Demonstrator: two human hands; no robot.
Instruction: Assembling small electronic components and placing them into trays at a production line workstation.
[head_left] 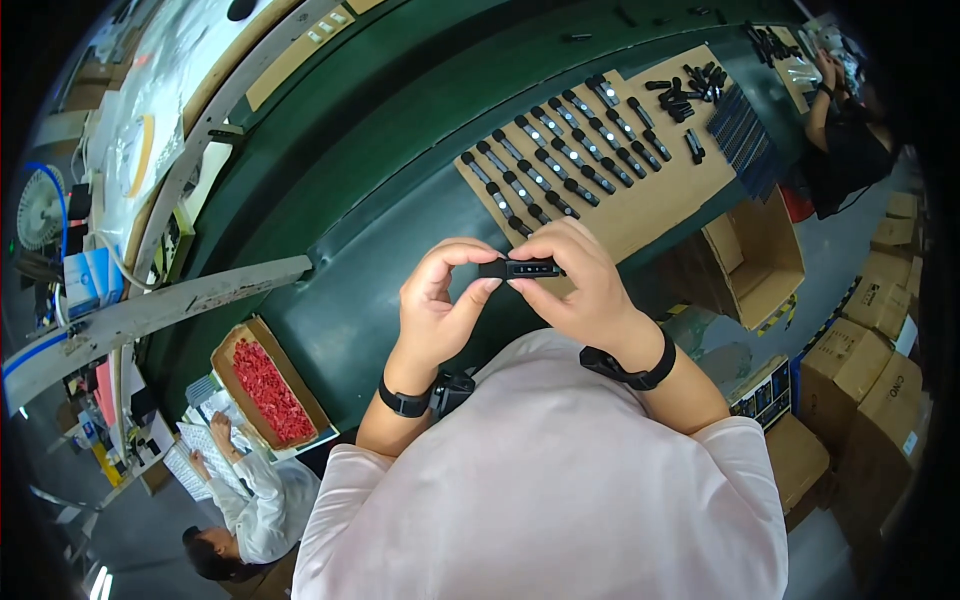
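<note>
A small black stick-shaped device [532, 268], which looks like a mini microphone, is held level between my two hands above the table's near edge. Thumb and fingertips of my left hand [442, 292] pinch its darker left end. My right hand [580, 275] grips the right part, thumb below and fingers above; a row of small light marks shows on its face. Beyond my hands, rows of similar devices with rounded dark heads [560, 160] lie on a cardboard sheet [640, 215]. A loose pile of black pieces [690, 88] is at that sheet's far right.
Left of me stands a cardboard box [228, 375] of red pieces. A metal beam [200, 298] reaches over the green table [350, 270]. An open carton [775, 260] stands at right, with stacked cartons [850, 360] beyond. Co-workers sit at lower left [265, 505] and far right [850, 150].
</note>
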